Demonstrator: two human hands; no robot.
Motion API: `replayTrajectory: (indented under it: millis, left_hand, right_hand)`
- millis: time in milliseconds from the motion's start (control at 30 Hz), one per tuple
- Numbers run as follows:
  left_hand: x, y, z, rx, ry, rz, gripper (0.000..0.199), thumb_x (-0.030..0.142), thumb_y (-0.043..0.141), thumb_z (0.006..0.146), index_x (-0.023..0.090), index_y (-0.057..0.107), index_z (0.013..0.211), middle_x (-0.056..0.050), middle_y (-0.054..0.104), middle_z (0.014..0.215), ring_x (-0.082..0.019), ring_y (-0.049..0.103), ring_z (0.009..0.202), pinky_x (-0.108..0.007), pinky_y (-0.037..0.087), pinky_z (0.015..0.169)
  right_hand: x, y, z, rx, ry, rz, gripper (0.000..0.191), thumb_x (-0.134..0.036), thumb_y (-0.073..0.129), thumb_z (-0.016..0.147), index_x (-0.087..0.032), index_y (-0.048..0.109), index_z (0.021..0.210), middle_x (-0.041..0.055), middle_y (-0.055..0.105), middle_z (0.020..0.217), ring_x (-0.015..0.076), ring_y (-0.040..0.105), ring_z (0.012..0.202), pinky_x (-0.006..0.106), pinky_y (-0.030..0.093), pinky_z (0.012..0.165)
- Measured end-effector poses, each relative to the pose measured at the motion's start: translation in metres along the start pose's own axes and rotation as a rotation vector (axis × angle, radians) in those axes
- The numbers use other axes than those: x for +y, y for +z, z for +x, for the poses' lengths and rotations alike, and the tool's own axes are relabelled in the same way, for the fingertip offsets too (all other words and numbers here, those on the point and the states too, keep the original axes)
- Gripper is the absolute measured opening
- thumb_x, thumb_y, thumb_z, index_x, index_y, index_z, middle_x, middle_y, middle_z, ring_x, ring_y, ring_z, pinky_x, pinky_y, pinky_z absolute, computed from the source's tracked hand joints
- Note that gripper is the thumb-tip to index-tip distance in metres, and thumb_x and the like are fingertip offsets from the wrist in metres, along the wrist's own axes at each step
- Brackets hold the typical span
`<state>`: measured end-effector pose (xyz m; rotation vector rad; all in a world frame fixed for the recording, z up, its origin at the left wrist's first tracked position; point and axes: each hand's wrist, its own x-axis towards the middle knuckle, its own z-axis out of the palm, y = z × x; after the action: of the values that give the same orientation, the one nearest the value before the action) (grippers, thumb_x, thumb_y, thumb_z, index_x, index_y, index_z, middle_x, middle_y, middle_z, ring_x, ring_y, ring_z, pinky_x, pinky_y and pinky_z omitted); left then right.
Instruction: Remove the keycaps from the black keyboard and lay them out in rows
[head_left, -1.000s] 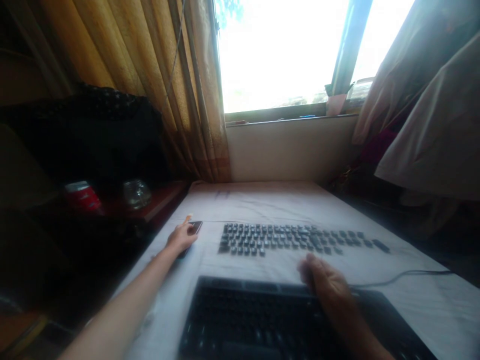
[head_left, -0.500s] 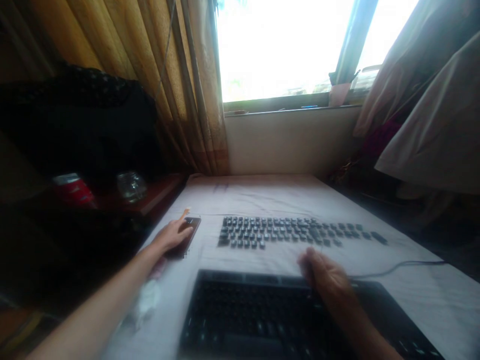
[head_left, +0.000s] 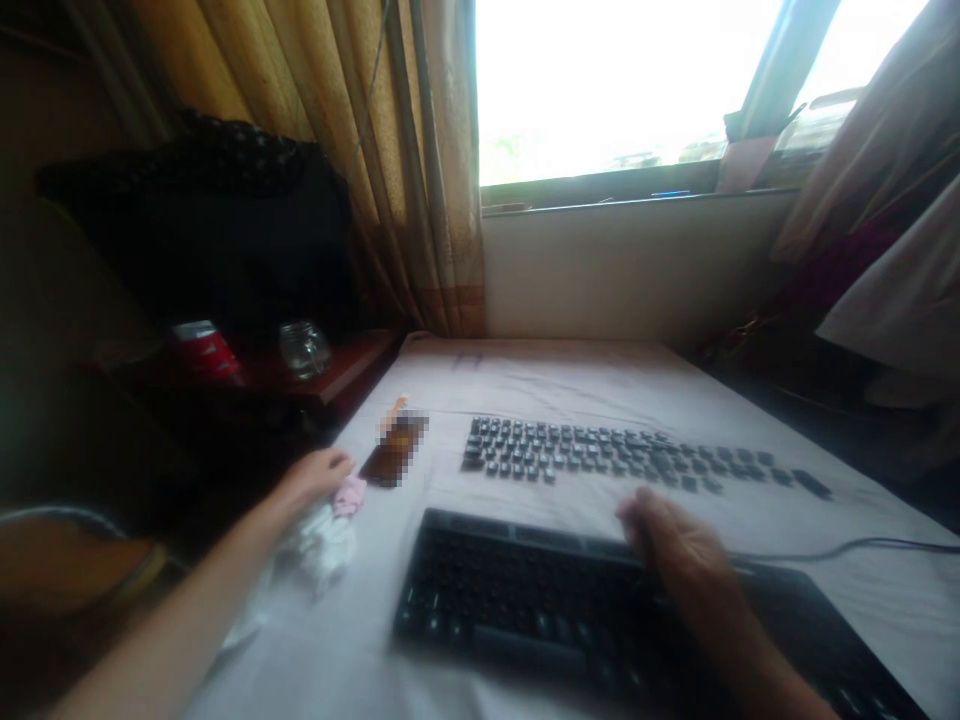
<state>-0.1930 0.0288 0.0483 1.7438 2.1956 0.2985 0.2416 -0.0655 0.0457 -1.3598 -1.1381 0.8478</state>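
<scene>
My left hand (head_left: 321,474) is closed at the left edge of the table, its fingertips at a small pink cloth (head_left: 349,495). A white crumpled cloth (head_left: 322,548) lies just below it. The phone (head_left: 394,452), partly pixelated, rests to the right of that hand. Over the upper edge of a black keyboard base (head_left: 495,590) is my right hand (head_left: 667,530), its fingers curled together; what they hold, if anything, is too blurred to tell. Rows of loose black keycaps (head_left: 562,450) are laid out beyond the keyboard.
A cable (head_left: 847,548) runs off to the right across the pale table cover (head_left: 555,375). On a side table (head_left: 352,370) at the left stand a red can (head_left: 204,350) and a glass jar (head_left: 304,350). Curtains and a window are behind.
My left hand has left the phone and moved down to the pink cloth, its fingers now closed. My right hand stays over the keyboard. The view has shifted left.
</scene>
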Motion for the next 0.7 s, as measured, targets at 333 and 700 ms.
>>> replayTrajectory:
  millis: [333,700]
  left_hand:
    - [0.002,0.027,-0.030,0.131,-0.042,0.037,0.032,0.034,0.062,0.094,0.018,0.060,0.122,-0.007,0.062,0.124,-0.025,0.064,0.104,-0.043,0.055,0.086]
    - [0.013,0.023,-0.038,0.081,0.000,0.071,0.032,0.034,0.062,0.094,0.017,0.060,0.122,-0.008,0.062,0.123,-0.025,0.065,0.103,-0.043,0.056,0.085]
  right_hand:
    - [0.000,0.006,-0.001,-0.024,-0.011,0.007,0.071,-0.089,0.058,0.057,-0.018,0.061,0.058,-0.0017,0.048,0.045,0.0105,0.040,0.040,0.024,0.034,0.039]
    - [0.022,0.002,0.004,-0.002,-0.042,-0.034,0.066,-0.084,0.055,0.068,-0.018,0.062,0.063,-0.0006,0.050,0.047,0.0114,0.041,0.039,0.024,0.033,0.037]
